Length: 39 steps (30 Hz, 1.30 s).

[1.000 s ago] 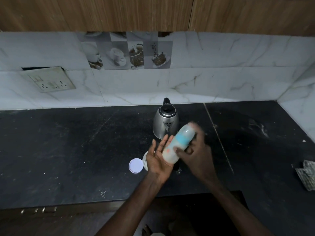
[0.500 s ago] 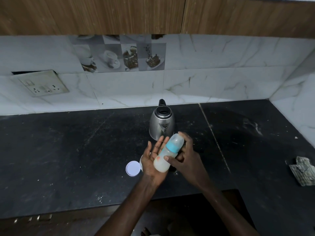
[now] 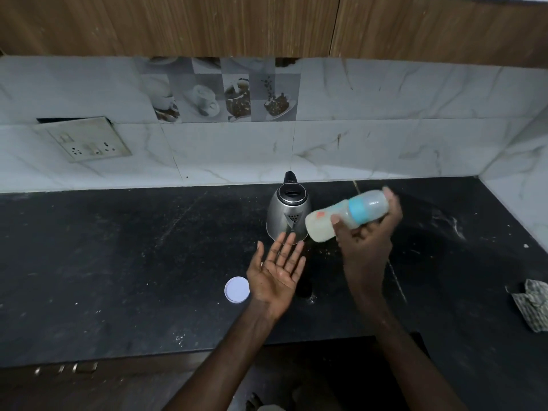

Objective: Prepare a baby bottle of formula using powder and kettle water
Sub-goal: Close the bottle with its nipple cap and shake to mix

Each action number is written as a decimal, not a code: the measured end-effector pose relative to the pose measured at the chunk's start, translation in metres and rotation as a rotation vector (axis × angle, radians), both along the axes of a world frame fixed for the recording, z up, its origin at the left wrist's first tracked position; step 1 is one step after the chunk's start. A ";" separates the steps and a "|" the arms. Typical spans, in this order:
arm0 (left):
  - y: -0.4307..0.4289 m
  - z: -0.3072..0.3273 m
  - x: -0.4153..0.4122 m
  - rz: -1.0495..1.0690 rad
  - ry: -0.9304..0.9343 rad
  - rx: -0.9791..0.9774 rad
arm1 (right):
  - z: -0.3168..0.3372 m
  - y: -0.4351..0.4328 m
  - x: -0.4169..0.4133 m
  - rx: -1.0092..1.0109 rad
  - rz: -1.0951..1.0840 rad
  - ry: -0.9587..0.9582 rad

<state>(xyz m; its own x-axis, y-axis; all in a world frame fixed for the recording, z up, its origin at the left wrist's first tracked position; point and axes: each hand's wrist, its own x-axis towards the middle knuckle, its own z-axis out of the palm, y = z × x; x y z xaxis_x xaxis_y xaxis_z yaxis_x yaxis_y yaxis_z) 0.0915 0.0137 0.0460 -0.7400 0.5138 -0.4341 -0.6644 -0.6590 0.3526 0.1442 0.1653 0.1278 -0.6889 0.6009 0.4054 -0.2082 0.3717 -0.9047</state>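
A: Right hand (image 3: 367, 235), what was it doing?
B: Gripping the baby bottle (image 3: 341, 218). The thumb lay across the front of the body and the fingers curled round behind.
A: Bottle orientation?
B: Nearly on its side, held in the air above the countertop (image 3: 118, 262). The base pointed left toward the kettle (image 3: 287, 215), with the clear cap end up and to the right. A blue collar (image 3: 358, 210) sat between body and cap. There was milky whitish liquid inside and a small orange mark on the body.
A: Touching the kettle?
B: Couldn't tell. The base overlapped the kettle's right side in the view.
A: Left hand (image 3: 277, 271)?
B: Flat, palm up, fingers straight and a bit spread, holding nothing. It was apart from the bottle, lower and to the left, in front of the kettle.
A: Kettle?
B: Steel with a black top, upright on the countertop near the marble wall (image 3: 385, 143), spout facing the camera.
A: Rest?
B: A white round lid (image 3: 236, 289) lay flat on the countertop just left of the left hand. Something dark sat under that hand, too hidden to name. There was a crumpled patterned cloth (image 3: 533, 310) at the far right. A socket plate (image 3: 83, 140) was on the wall at left. Coffee-picture tiles (image 3: 225, 93) were above the kettle, with wooden cabinets (image 3: 178, 25) over them.
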 end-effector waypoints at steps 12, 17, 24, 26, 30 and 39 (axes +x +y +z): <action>0.008 0.011 0.015 -0.004 -0.047 -0.033 | -0.031 -0.023 0.019 0.147 0.277 -0.376; 0.010 0.008 0.019 0.025 -0.092 -0.018 | -0.032 -0.008 0.025 0.181 0.425 -0.438; 0.015 0.006 0.025 0.027 -0.146 -0.062 | -0.024 0.019 0.029 0.227 0.614 -0.565; 0.015 0.007 0.028 0.019 -0.137 -0.064 | -0.027 0.018 0.028 0.220 0.612 -0.558; 0.017 0.005 0.033 0.014 -0.148 -0.076 | -0.036 0.007 0.027 0.108 0.577 -0.517; 0.013 0.005 0.034 -0.008 -0.076 -0.142 | 0.015 0.015 0.013 0.075 0.201 -0.249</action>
<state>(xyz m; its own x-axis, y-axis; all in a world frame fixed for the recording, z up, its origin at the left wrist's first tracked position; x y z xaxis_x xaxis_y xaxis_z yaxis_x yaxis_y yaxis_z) 0.1255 0.0267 0.0514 -0.6984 0.4488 -0.5574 -0.6976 -0.6009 0.3902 0.1570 0.1800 0.1430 -0.8744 0.4173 0.2476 -0.0600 0.4134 -0.9086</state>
